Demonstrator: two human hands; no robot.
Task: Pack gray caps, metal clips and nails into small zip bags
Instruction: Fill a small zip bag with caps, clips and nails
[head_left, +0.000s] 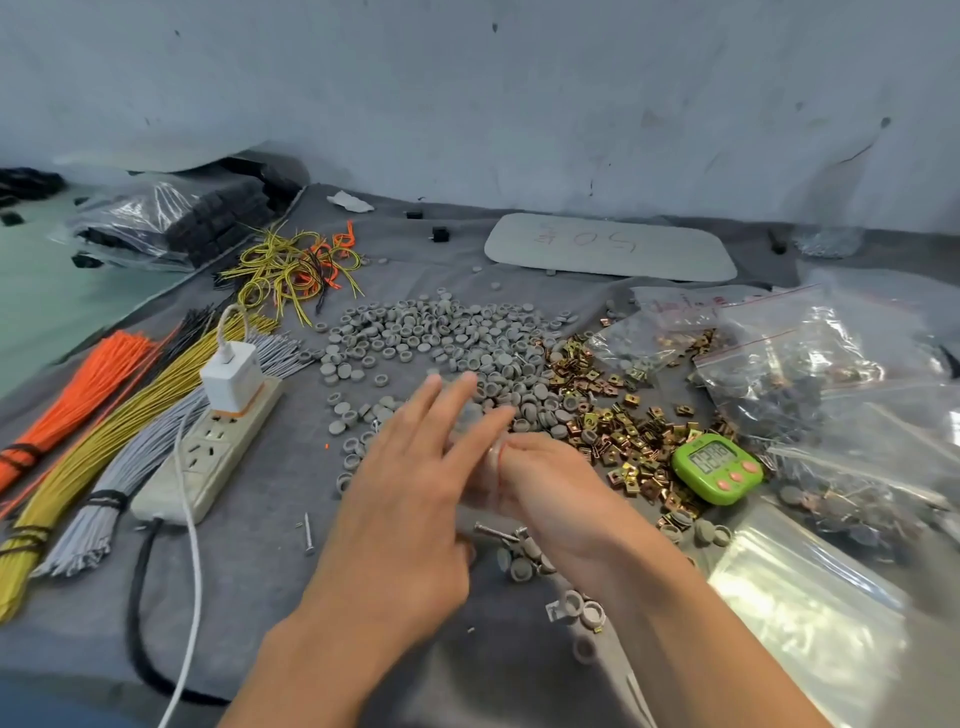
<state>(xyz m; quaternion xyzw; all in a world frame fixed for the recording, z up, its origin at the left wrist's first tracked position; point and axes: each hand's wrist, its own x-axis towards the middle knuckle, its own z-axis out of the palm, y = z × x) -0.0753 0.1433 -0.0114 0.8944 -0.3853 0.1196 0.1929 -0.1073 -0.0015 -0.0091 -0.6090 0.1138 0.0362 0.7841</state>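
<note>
A broad heap of gray caps (441, 332) lies in the middle of the gray cloth, with a pile of brass-coloured metal clips (613, 415) to its right. One loose nail (308, 532) lies left of my hands, and a screw-like nail (493, 531) lies below them. Both hands meet over the cloth on a small zip bag (470, 415) with a red seal line and gray caps inside. My right hand (550, 483) grips the bag at its mouth. My left hand (395, 499) holds it from the left, fingers stretched along it and blurred. Its thumb is hidden.
Filled zip bags (789, 374) are heaped at the right, and a stack of empty bags (810, 597) lies near right. A green timer (717, 467) sits by the clips. A power strip (218, 447) with a charger (231, 379) and wire bundles (104, 415) lie on the left.
</note>
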